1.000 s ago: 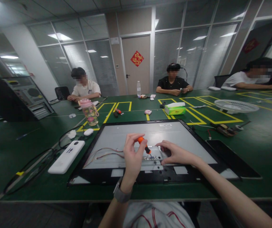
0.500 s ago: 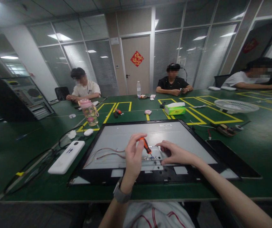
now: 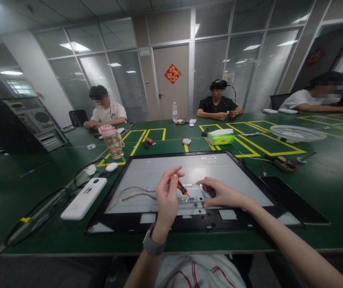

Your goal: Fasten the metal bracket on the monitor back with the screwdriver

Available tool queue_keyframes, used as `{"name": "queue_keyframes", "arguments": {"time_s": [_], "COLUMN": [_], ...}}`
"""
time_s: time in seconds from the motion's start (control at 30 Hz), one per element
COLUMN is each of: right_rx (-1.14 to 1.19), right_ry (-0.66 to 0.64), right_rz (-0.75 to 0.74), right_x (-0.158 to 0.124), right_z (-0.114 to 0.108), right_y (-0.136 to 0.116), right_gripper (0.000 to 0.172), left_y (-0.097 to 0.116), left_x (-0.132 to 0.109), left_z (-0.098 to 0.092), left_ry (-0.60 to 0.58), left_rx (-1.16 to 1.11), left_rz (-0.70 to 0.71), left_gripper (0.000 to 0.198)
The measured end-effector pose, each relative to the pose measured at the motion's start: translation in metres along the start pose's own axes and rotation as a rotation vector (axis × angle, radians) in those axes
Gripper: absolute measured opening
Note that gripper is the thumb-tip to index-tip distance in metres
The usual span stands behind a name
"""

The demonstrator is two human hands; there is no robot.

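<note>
My left hand (image 3: 167, 192) is closed around an orange-and-black screwdriver (image 3: 181, 186). Its handle leans left, and its tip touches or nearly touches a small circuit board (image 3: 189, 199). That board lies on a metal bracket (image 3: 200, 192) near the front edge of a flat display panel (image 3: 156, 172) with a black frame. My right hand (image 3: 219, 194) grips the bracket's right end, thumb at the near edge and fingers at the far edge; the hand hides part of it. Thin wires (image 3: 138, 190) run left from the board across the panel's grey back.
A white power bank (image 3: 84, 199), black cables (image 3: 36, 216) and a pink-lidded bottle (image 3: 111, 142) stand or lie left of the panel. At its right is a black flat slab (image 3: 294, 200). A green tissue pack (image 3: 221, 138) lies beyond it. Several people sit across the table.
The screwdriver's handle has tipped further left and lower, and my left hand has shifted slightly left with it. My right hand and the panel have stayed put.
</note>
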State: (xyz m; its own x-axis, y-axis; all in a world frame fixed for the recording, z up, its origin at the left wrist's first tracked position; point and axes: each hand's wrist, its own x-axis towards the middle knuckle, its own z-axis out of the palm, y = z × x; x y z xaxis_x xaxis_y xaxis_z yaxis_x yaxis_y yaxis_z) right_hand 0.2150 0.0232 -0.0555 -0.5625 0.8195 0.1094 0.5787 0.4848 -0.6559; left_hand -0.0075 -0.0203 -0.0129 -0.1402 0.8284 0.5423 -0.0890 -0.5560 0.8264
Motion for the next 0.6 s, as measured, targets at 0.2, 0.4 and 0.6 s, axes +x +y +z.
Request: {"name": "queue_keyframes", "arguments": {"time_s": [0.2, 0.4, 0.6], "right_rx": [-0.017, -0.024, -0.026], "right_ry": [-0.008, 0.000, 0.004], "right_rz": [0.004, -0.006, 0.003], "right_x": [0.0006, 0.0001, -0.0001], "right_z": [-0.0005, -0.0004, -0.0008], "right_y": [-0.0013, -0.0025, -0.0016], "right_gripper": [0.069, 0.067, 0.068], "left_y": [-0.0021, -0.0087, -0.0101], "left_x": [0.0007, 0.0040, 0.0039], "left_z": [0.0041, 0.0033, 0.0012], "left_ry": [-0.065, 0.081, 0.027], "left_rx": [-0.107, 0.077, 0.044], "left_rz": [-0.024, -0.023, -0.069], "left_gripper": [0.035, 0.023, 0.037]}}
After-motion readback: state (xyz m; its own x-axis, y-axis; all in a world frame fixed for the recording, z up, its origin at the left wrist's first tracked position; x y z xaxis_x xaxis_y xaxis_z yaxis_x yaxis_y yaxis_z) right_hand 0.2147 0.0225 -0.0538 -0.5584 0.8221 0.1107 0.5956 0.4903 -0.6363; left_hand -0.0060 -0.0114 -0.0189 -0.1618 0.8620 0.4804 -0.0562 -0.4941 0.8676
